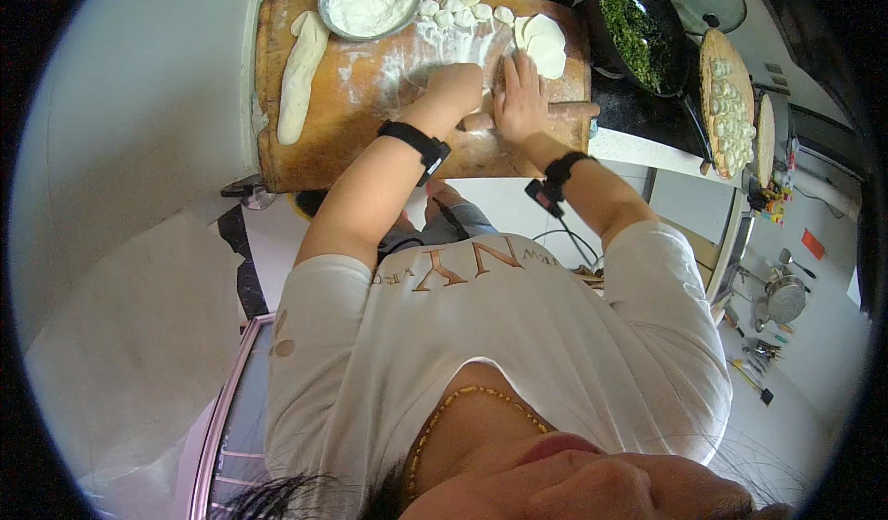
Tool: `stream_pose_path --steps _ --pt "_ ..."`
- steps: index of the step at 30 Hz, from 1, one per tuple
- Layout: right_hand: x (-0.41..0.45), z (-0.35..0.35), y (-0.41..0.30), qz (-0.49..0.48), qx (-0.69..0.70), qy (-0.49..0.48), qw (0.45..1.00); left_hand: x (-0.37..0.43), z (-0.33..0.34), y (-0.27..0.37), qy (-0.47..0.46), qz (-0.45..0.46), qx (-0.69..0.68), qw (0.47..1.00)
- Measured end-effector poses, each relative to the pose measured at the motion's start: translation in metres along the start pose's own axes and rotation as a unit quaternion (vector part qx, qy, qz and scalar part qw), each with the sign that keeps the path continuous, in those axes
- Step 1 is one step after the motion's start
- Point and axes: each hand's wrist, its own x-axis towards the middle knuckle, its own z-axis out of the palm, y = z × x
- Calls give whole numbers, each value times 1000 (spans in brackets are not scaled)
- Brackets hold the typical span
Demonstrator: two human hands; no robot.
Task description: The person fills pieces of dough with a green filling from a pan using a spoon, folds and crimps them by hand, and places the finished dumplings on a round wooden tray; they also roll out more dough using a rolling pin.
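My left hand [456,88] is curled above the wooden board [305,166], its fingertips hidden, beside a small piece of dough [487,101] partly seen between my hands. Under my right palm lies a wooden rolling pin [572,110]; the fingers of my right hand [522,97] stretch forward over it. Just beyond those fingertips is an overlapping stack of round dough wrappers [546,44]. Several small floured dough pieces [454,13] sit at the far edge. A metal bowl of white flour [370,4] stands left of them, and a long dough roll [302,83] lies at the left.
Right of the board, a black pan [683,55] of chopped greens rests on the dark stove, its handle pointing towards me. Beyond it lies a glass lid [707,6]. Farther right, a round tray [711,55] holds several shaped dumplings. A wall borders the board's left side.
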Motion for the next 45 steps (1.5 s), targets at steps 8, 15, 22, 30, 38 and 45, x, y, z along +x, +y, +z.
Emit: stream_pose_path --steps 8,15,22,30,38,45 --pt "-10 12 6 1 -14 18 1000 19 16 -11 77 45 14 996" --pt "-12 3 0 -17 -30 -16 999 20 29 -25 -11 33 -31 999" --pt "69 14 -6 22 -31 78 996 21 3 0 54 -5 -19 998" --pt "-53 12 1 105 26 58 992 21 10 -6 35 20 6 999" --pt "-98 -5 19 -8 68 63 996 30 23 7 41 184 -87 978" --pt "-94 -5 20 -21 69 100 992 83 8 56 146 80 -322 932"
